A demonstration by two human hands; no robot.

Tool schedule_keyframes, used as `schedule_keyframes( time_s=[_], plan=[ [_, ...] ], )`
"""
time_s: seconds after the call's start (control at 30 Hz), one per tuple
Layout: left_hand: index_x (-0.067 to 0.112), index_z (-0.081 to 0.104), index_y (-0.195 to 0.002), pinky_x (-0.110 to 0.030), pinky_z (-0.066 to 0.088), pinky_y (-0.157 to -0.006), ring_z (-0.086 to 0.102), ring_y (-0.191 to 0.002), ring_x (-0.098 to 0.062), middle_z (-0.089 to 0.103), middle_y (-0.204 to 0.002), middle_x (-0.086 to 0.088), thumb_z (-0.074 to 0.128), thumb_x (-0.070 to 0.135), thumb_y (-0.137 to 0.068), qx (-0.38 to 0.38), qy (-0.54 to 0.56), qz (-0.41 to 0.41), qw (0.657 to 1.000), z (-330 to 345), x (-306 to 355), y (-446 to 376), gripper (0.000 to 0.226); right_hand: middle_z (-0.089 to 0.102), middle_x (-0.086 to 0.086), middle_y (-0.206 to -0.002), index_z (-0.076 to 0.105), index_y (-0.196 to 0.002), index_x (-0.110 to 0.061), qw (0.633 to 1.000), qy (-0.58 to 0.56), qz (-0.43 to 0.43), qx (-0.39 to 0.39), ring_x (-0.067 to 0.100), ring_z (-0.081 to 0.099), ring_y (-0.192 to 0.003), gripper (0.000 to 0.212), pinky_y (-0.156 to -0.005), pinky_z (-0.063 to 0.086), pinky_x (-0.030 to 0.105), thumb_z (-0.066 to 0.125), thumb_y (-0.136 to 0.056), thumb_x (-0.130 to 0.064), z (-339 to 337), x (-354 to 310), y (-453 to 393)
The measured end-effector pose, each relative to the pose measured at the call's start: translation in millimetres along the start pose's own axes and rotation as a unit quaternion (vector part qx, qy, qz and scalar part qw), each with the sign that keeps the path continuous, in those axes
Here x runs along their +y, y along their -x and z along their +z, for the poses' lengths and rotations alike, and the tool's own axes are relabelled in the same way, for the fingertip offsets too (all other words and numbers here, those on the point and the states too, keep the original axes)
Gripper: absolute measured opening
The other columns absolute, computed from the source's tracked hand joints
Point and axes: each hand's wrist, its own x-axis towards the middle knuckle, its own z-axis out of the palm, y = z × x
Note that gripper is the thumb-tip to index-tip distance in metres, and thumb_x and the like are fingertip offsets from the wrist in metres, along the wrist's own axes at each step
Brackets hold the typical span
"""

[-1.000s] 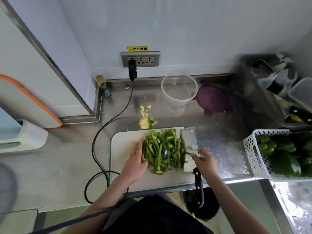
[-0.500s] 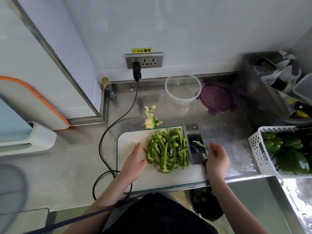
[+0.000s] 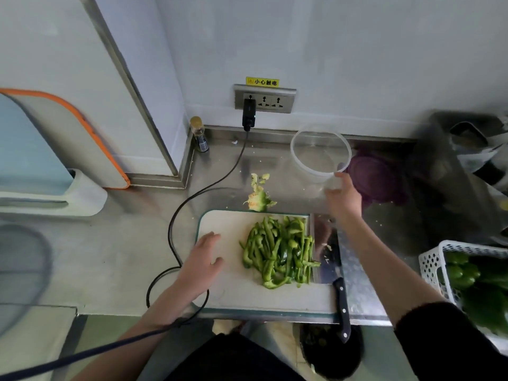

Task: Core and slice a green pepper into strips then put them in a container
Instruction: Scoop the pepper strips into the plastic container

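Note:
A heap of green pepper strips (image 3: 280, 254) lies on the white cutting board (image 3: 228, 226). My left hand (image 3: 202, 259) rests flat on the board just left of the heap, fingers spread. My right hand (image 3: 342, 195) is stretched back to the clear round container (image 3: 320, 152) and touches its near right wall; blur hides whether it grips. The cleaver (image 3: 325, 243) lies flat along the board's right side, its black handle past the counter edge. The cut-out pepper core (image 3: 258, 200) sits behind the board.
A purple lid (image 3: 379, 177) lies right of the container. A white basket (image 3: 434, 259) of whole green peppers stands at the right edge. A black cable (image 3: 176, 229) runs from the wall socket past the board's left side. A small bottle (image 3: 199, 133) stands in the corner.
My right hand let go of the cleaver, which now lies flat on the board, and reached back to the clear container. My left hand slid slightly left of the strips.

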Motion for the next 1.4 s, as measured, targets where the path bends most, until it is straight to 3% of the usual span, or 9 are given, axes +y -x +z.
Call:
schedule_keyframes(
  time_s=[0.17, 0.3, 0.67, 0.77, 0.9, 1.03, 1.23, 1.33, 1.4],
  plan=[
    [0.014, 0.049, -0.126, -0.024, 0.040, -0.090, 0.052, -0.113, -0.017, 0.040, -0.130, -0.001, 0.053, 0.008, -0.088, 0.029, 0.031, -0.023, 0.999, -12, 0, 11, 0.038, 0.055, 0.012, -0.117, 0.037, -0.141, -0.020, 0.980, 0.156, -0.016, -0.124, 0.024, 0.057, -0.081, 0.051, -0.064, 0.039, 0.025, 0.055, -0.093, -0.020, 19, -10, -45],
    [0.016, 0.053, -0.119, -0.015, 0.038, -0.076, 0.053, -0.099, -0.007, 0.042, -0.120, 0.003, 0.051, 0.006, -0.089, 0.064, 0.056, -0.041, 0.996, -23, -2, 23, 0.031, 0.061, 0.021, -0.113, 0.054, -0.118, -0.006, 0.992, 0.113, -0.017, -0.053, 0.036, 0.058, -0.101, 0.027, -0.071, 0.036, 0.028, 0.051, -0.095, -0.021, 39, -2, -55],
    [0.021, 0.061, -0.085, -0.018, 0.044, -0.063, 0.059, -0.070, -0.012, 0.061, -0.089, 0.001, 0.059, -0.002, -0.086, 0.167, 0.088, -0.162, 0.969, -54, -58, 108, 0.022, 0.064, 0.005, -0.081, 0.063, -0.098, -0.009, 0.991, -0.008, -0.122, 0.048, 0.022, 0.057, -0.075, 0.012, -0.064, 0.035, 0.027, 0.056, -0.093, -0.018, 20, 6, 25],
    [0.032, 0.057, -0.059, -0.013, 0.041, -0.054, 0.055, -0.054, -0.003, 0.059, -0.059, 0.010, 0.061, -0.003, -0.080, 0.084, 0.074, -0.171, 0.979, -54, -77, 140, 0.040, 0.064, 0.001, -0.077, 0.067, -0.096, -0.014, 0.994, -0.016, -0.107, 0.020, 0.015, 0.057, -0.071, 0.009, -0.060, 0.038, 0.023, 0.059, -0.092, -0.015, 17, 17, 74],
    [0.057, 0.059, -0.073, -0.014, 0.045, -0.061, 0.058, -0.059, 0.004, 0.060, -0.063, 0.027, 0.059, 0.040, -0.062, -0.143, 0.053, -0.126, 0.980, -52, -92, 156, 0.020, 0.065, -0.008, -0.074, 0.069, -0.092, -0.023, 0.997, -0.017, -0.069, 0.000, -0.003, 0.057, -0.069, 0.010, -0.053, 0.037, 0.007, 0.062, -0.090, -0.016, 27, 29, 136],
    [0.051, 0.065, -0.086, -0.009, 0.044, -0.071, 0.059, -0.076, 0.007, 0.066, -0.081, 0.018, 0.064, 0.038, -0.079, -0.227, 0.118, -0.068, 0.964, -41, -63, 138, 0.014, 0.064, -0.017, -0.071, 0.067, -0.089, -0.029, 0.997, -0.002, -0.080, 0.006, -0.004, 0.060, -0.072, 0.016, -0.055, 0.038, 0.005, 0.065, -0.088, -0.013, 40, 36, 173],
    [0.020, 0.054, -0.122, -0.030, 0.054, -0.075, 0.066, -0.084, -0.017, 0.062, -0.104, -0.011, 0.052, 0.014, -0.094, -0.174, 0.425, -0.159, 0.874, -30, -11, 85, 0.028, 0.070, -0.009, -0.079, 0.070, -0.090, -0.023, 0.994, 0.013, -0.106, 0.023, -0.002, 0.064, -0.073, 0.013, -0.060, 0.042, 0.003, 0.067, -0.086, -0.011, 49, 32, 219],
    [0.012, 0.050, -0.124, -0.037, 0.054, -0.083, 0.065, -0.094, -0.025, 0.059, -0.113, -0.010, 0.055, 0.032, -0.092, -0.174, 0.554, -0.212, 0.786, -36, 11, 65, 0.038, 0.069, -0.010, -0.082, 0.069, -0.089, -0.024, 0.993, 0.026, -0.115, 0.001, 0.002, 0.065, -0.077, 0.011, -0.064, 0.046, 0.008, 0.068, -0.086, -0.013, 56, 32, 243],
    [0.017, 0.049, -0.123, -0.042, 0.054, -0.085, 0.062, -0.100, -0.028, 0.054, -0.122, -0.008, 0.061, 0.053, -0.081, -0.200, 0.564, -0.218, 0.771, -42, 14, 59, 0.057, 0.067, -0.010, -0.082, 0.067, -0.088, -0.026, 0.988, 0.058, -0.141, -0.029, 0.004, 0.064, -0.077, 0.008, -0.067, 0.050, 0.018, 0.069, -0.086, -0.018, 59, 32, 258]
  ],
)
